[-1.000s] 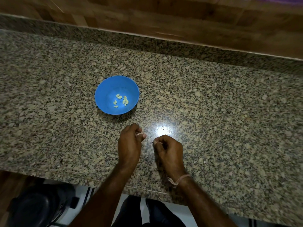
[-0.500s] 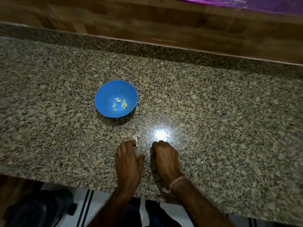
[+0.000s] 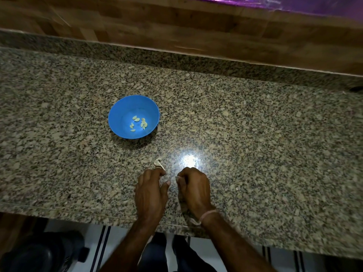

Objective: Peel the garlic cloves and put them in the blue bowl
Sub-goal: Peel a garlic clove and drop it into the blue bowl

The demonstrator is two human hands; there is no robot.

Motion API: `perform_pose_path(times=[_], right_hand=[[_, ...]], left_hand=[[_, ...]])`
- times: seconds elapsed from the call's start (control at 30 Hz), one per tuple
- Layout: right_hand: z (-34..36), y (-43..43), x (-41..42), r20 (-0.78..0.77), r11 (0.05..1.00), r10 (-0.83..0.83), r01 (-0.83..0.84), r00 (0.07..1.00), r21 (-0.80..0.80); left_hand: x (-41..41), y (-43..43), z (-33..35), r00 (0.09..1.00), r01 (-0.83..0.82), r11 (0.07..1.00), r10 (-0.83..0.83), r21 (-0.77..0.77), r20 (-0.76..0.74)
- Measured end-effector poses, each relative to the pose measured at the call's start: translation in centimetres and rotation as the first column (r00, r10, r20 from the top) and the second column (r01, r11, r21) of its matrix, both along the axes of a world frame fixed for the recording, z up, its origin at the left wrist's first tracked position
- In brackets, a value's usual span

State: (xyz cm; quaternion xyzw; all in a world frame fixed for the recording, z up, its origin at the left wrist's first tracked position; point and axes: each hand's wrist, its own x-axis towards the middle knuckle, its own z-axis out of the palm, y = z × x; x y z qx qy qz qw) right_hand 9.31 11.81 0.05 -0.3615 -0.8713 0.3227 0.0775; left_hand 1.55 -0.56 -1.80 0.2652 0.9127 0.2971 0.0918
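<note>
Garlic cloves point(image 3: 139, 123) lie peeled in the blue bowl point(image 3: 117, 118), well beyond both hands toward the surface's point(image 3: 255, 134) far edge. The left hand point(image 3: 151, 191) pinched a garlic skin point(image 3: 158, 163) a second ago; now its grip is loose and the skin lies at its fingertips. The right hand point(image 3: 193, 188) is curled, and I cannot tell if it holds anything.

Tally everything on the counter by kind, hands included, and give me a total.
Blue bowl: 1
Peeled garlic cloves in the bowl: about 8, some overlapping
Pale garlic scrap on the counter: 1
Hands: 2, left hand and right hand
Total: about 12
</note>
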Motion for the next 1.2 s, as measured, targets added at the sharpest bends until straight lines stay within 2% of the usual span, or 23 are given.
perform_pose_path(times=[0.1,0.2,0.27,0.37,0.5,0.57,0.6,0.67,0.73,0.8,0.9,1.03,1.13,1.2], right_hand=[[0.4,-0.3,-0.3,0.099,0.975,0.081,-0.099,0.992,0.199],[0.9,-0.6,-0.5,0.175,0.924,0.168,-0.217,0.97,0.315],[0.7,-0.4,-0.7,0.182,0.909,0.192,-0.244,0.964,0.337],[0.3,-0.1,-1.1,0.167,0.933,0.177,-0.219,0.97,0.286],[0.2,0.4,-1.0,0.115,0.997,0.048,-0.054,0.992,0.05],[0.3,0.6,-0.9,0.025,0.982,-0.048,0.052,0.999,-0.183],[0.5,0.7,-1.0,-0.04,0.925,-0.108,0.085,0.993,-0.37],[0.9,0.7,-0.9,-0.118,0.724,-0.229,0.088,0.966,-0.685],[0.9,0.7,-0.6,-0.149,0.571,-0.317,0.063,0.937,-0.819],[0.7,0.5,-0.1,-0.165,0.532,-0.342,0.046,0.925,-0.846],[0.5,0.3,0.4,-0.188,0.534,-0.333,0.02,0.924,-0.845],[0.3,0.3,0.5,-0.157,0.715,-0.195,0.03,0.968,-0.698],[0.7,-0.2,0.3,-0.101,0.758,-0.136,0.038,0.986,-0.651],[0.9,-0.7,0.2,-0.13,0.82,-0.106,0.013,0.986,-0.572]], left_hand=[[0.2,-0.3,0.1,0.997,-0.021,0.999,0.018,-0.038,-0.076],[0.3,-0.7,0.2,0.992,-0.048,0.996,0.038,-0.077,-0.122],[0.3,-0.8,0.2,0.993,-0.04,0.996,0.03,-0.085,-0.117],[0.2,-0.8,0.2,0.994,-0.029,0.994,0.018,-0.102,-0.109],[0.0,-0.8,0.5,0.997,-0.04,0.995,0.034,-0.088,-0.067],[0.0,-0.3,0.8,1.0,-0.024,1.0,0.024,-0.003,0.019],[0.0,0.1,1.0,0.996,-0.014,0.998,0.008,0.065,0.088],[0.0,0.9,1.5,0.959,-0.095,0.979,0.041,0.183,0.28],[-0.3,1.3,1.7,0.895,-0.223,0.953,0.117,0.205,0.43],[-0.7,1.1,1.7,0.865,-0.227,0.952,0.102,0.203,0.491],[-1.0,0.8,2.2,0.869,-0.16,0.965,0.038,0.206,0.494],[-0.5,0.9,2.8,0.918,-0.112,0.974,0.025,0.198,0.396],[-0.2,0.9,3.1,0.933,-0.081,0.977,0.003,0.2,0.36],[-0.2,1.0,3.2,0.937,-0.051,0.987,-0.005,0.149,0.349]])
